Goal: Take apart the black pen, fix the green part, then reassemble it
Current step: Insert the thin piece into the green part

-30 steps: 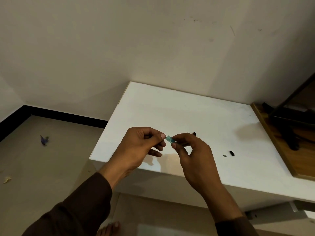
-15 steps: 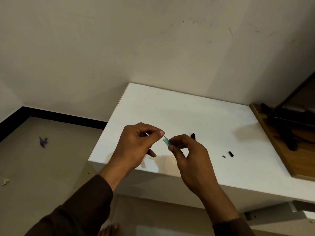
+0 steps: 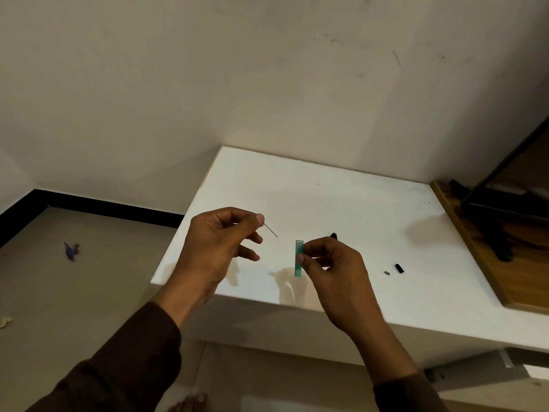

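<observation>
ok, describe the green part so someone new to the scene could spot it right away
Start at the white table against the wall. Above its near edge, the right hand pinches the green part: a small translucent strip held upright. It is the only green thing; the left hand holds a thin dark wire, and the loose bits on the table are black.

Pen parts separated above white table
Left hand pinches thin wire; right hand pinches upright green part, apart from wire

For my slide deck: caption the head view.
Left hand pinches a thin wire; right hand holds the green part upright above the white table.
</observation>
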`<state>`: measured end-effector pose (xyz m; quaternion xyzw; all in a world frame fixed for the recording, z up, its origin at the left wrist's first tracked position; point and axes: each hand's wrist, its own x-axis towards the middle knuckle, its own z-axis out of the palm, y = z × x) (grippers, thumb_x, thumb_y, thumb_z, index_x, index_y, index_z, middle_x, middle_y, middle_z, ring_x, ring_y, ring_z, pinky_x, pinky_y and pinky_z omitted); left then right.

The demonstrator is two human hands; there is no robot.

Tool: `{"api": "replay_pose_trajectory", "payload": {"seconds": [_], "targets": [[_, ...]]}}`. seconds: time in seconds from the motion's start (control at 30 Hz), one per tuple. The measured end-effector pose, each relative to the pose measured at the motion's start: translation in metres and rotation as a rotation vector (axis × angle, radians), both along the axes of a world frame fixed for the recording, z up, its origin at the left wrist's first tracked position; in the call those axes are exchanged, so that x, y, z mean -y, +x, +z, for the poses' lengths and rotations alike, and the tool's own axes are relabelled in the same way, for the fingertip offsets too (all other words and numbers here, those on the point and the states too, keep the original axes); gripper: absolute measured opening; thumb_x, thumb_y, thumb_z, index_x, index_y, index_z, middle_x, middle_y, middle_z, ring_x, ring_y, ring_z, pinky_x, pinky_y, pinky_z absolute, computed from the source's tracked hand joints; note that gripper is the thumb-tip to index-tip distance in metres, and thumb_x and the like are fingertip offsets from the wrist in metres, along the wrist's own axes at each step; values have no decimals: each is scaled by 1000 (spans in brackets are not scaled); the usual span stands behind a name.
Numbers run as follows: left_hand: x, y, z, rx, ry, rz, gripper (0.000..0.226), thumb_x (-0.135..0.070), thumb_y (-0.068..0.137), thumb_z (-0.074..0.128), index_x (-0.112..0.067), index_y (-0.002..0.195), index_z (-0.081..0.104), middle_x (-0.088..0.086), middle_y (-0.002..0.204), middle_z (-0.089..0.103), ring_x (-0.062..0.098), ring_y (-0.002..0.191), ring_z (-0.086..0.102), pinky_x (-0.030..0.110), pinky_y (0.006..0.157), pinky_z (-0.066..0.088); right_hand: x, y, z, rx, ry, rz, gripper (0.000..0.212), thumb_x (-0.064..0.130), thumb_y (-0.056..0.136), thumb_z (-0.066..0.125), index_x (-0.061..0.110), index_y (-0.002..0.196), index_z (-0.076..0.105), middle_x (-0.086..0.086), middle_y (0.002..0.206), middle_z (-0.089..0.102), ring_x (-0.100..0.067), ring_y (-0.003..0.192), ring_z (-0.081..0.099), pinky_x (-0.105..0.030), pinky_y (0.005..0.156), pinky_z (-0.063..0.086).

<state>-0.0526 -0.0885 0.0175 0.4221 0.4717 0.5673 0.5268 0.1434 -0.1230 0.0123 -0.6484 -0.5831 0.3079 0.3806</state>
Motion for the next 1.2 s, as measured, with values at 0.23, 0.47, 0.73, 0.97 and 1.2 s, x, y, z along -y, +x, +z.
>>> {"api": "replay_pose_trajectory", "payload": {"seconds": [0.23,0.47,0.73,0.97,1.2], "targets": [[-1,-5,-6,27,-82,-44,10,-12,89,72,-4,85,78,15,87,80,22,58,69,31,49,56,-14,-4,-4,-166,-148,-91,8,20,92,73,15,95,78,8,89,73,-5,65,59,-19,61,44],[-4,-15,-13,-32,-153,-35,10,-13,87,75,-6,81,78,13,76,77,20,52,65,32,48,55,-30,-21,-19,-137,-262,-148,25,26,92,71,10,74,77,-9,79,77,-5,43,51,-19,46,41],[-6,-15,-13,-69,-205,-51,11,-14,83,78,-5,76,79,4,68,67,18,49,59,30,47,52,-31,-19,-23,-5,-230,-213,34,34,89,75,12,64,74,-5,68,74,-9,59,62,-22,52,44],[-5,-15,-14,-87,-212,-69,10,-15,82,78,-6,79,81,2,73,70,17,52,61,29,48,52,-29,-18,-20,-62,-209,-192,29,31,91,73,11,70,76,0,69,74,-5,57,61,-17,51,41],[0,-10,-16,-325,-209,-353,10,-29,80,80,-22,85,85,-3,88,80,4,61,65,22,50,50,-26,-27,-8,-276,-137,2,20,36,91,71,23,77,78,7,72,77,1,38,48,-19,44,41]]}}
